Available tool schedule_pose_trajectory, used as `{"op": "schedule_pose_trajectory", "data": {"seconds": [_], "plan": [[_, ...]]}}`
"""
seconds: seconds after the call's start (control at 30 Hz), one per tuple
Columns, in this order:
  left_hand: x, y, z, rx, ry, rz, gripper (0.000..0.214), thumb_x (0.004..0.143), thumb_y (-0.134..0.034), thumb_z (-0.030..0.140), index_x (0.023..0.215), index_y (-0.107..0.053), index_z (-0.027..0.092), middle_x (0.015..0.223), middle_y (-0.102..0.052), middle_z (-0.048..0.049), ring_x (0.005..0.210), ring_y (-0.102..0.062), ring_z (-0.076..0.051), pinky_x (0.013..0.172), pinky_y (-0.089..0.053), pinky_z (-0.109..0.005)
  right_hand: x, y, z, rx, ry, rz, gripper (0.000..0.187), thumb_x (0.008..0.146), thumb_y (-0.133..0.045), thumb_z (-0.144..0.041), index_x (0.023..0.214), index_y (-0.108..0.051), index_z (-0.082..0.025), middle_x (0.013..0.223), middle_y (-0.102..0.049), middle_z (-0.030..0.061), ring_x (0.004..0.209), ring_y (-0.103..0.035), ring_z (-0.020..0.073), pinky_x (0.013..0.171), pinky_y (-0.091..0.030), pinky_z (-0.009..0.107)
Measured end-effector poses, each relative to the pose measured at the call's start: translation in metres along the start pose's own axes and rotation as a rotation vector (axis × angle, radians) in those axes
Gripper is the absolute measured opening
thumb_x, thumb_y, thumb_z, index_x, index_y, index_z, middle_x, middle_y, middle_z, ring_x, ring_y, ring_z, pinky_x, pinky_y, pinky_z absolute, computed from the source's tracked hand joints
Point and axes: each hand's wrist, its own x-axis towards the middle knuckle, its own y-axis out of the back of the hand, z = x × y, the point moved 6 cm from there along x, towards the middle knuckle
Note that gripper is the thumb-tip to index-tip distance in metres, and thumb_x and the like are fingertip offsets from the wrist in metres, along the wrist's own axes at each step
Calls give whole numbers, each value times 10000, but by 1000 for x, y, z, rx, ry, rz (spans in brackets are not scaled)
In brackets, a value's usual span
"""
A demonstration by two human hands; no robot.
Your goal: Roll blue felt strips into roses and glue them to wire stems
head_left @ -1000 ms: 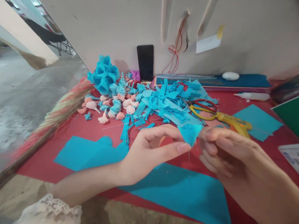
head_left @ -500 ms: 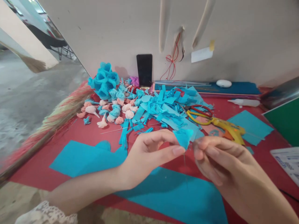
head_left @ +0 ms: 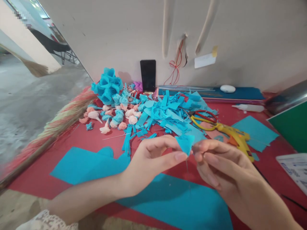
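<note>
- Pale wall point(head_left: 107, 35) backs a red-covered table point(head_left: 87, 139), with a dark smartphone point(head_left: 148, 75) propped upright against it.
- Little has changed: the view has tipped slightly, so everything on the table sits lower, and the right fingertips look closer to the small paper piece than half a second ago. That suggests fine handling of the same piece, at much the same stage.
- Left hand point(head_left: 148, 166): thumb and index finger nearly closed, pinching a small blue paper cone point(head_left: 185, 143) that narrows downward. A thin stem point(head_left: 187, 166) hangs below it.
- Right hand point(head_left: 230, 169): fingers curled in, thumb against them, tips at the cone's right edge; whether they touch it or hold something small, I cannot tell.
- The cone is held above the table, over a large blue paper sheet point(head_left: 182, 199).
- Beyond the hands lie a heap of blue paper strips point(head_left: 165, 110) and, left of it, pink and blue paper roses point(head_left: 117, 117); a yellow glue gun point(head_left: 241, 135) rests behind the right hand.
</note>
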Motion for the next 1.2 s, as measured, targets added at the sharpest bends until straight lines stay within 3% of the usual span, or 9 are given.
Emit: {"op": "schedule_pose_trajectory", "data": {"seconds": [0.1, 0.3, 0.53, 0.73, 0.97, 1.2], "plan": [[-1, 0, -1, -1, 18, -1, 82, 716, -698, 247, 681, -660, 184, 633, -550, 24, 651, -491, -95, 673, -402, -215, -2, -3, 9, 137, -86, -43, 69, 733, -704, -287, 692, -688, -234, 567, -573, -12, 359, -385, 21, 345, -325, 95], [-2, 0, -3, -5, 54, 13, 69, 716, -698, 254, 700, -667, 194, 662, -559, 30, 675, -490, -90, 701, -395, -204, -2, -3, 10, 178, -136, -48, 86, 696, -747, -323, 690, -703, -249, 512, -536, -11, 373, -388, 24, 370, -336, 95], [-2, 0, -1, -7, 71, 31, 77, 700, -705, 253, 679, -680, 184, 650, -563, 17, 676, -496, -106, 699, -398, -215, -1, -4, 11, 210, -121, -56, 134, 707, -737, -318, 651, -656, -227, 501, -466, -27, 378, -341, 25, 360, -289, 101], [-1, -1, -1, -41, 68, 27, 20, 700, -704, 207, 694, -694, 191, 658, -574, 22, 692, -497, -95, 685, -399, -188, 0, -4, 4, 78, -115, -75, 261, 773, -610, -429, 632, -573, -213, 490, -428, -8, 375, -353, 93, 315, -296, 193], [-1, -2, -1, -35, 62, 16, 21, 713, -693, 193, 715, -707, 209, 644, -572, 33, 696, -505, -82, 687, -400, -169, 2, -3, -1, -70, -119, -59, 258, 775, -544, -471, 664, -587, -242, 649, -541, 38, 399, -454, 133, 312, -374, 274], [-3, -2, -1, -36, 83, 15, 22, 709, -699, 204, 720, -714, 215, 640, -574, 36, 699, -511, -79, 693, -405, -161, 0, -6, 5, 182, -150, -122, 204, 801, -566, -393, 673, -567, -235, 642, -450, 2, 430, -401, 107, 338, -350, 226]]}}
